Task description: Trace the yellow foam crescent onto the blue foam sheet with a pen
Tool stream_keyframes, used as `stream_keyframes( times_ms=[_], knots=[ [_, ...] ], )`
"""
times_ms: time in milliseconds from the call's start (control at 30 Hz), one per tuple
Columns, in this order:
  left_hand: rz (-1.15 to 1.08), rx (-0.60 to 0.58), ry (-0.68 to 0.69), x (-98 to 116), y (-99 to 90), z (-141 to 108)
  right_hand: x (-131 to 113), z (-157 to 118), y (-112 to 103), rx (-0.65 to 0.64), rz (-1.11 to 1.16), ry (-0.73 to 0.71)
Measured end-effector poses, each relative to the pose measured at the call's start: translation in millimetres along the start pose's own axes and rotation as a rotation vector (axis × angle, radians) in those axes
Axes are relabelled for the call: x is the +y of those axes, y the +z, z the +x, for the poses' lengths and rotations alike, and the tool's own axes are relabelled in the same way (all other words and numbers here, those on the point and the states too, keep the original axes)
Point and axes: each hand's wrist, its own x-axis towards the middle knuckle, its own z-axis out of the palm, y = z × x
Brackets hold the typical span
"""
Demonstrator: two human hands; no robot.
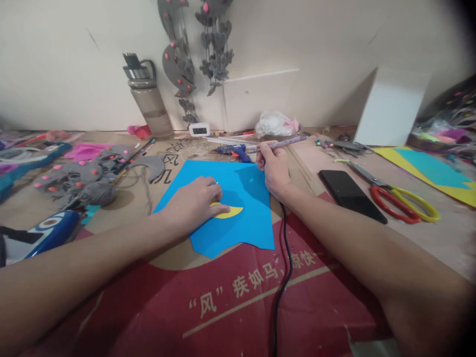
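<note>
A sheet of blue paper (238,186) with ragged lower edges lies on the cardboard. On it rests a small yellow paper piece (233,212) with a curved edge and a pointed tip, partly hidden under my left hand (203,201). That hand is closed, thumb and bent fingers gripping the yellow piece against the blue sheet. My right hand (273,166) is wrapped round a slim, patterned pencil (288,143) near the sheet's upper right corner. Just behind the sheet lies a blue glue gun (236,150), its black cord (284,267) running toward me past my right wrist.
To the right are a black phone (349,194), red-and-yellow scissors (394,193) and yellow paper (470,193). Left lie grey felt pieces (80,171) and a blue-white object (52,230). A bottle (150,106), small digital clock (200,130) and white board (392,109) stand at the back.
</note>
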Motion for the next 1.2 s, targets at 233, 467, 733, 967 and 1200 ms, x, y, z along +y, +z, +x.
stream_keyframes(
  times_ms=[233,467,733,967,1200],
  knots=[
    [-0.117,0.051,0.034,20.1,-5.4,9.0,-0.4,3.4,-3.1,0.009,0.02,-0.033],
    [-0.07,0.01,0.387,3.4,6.8,-13.2,-1.2,1.6,0.9,0.019,0.126,-0.06],
    [-0.054,-0.004,0.303,26.2,13.7,-5.4,-2.6,1.0,-1.9,0.017,0.106,-0.03],
    [-0.051,-0.039,0.252,20.5,15.6,-16.1,-3.9,-0.6,-2.5,-0.009,0.106,-0.039],
    [0.004,-0.041,0.28,-3.2,2.3,-36.4,-3.8,-1.6,-1.6,-0.038,0.134,-0.017]
  ],
)
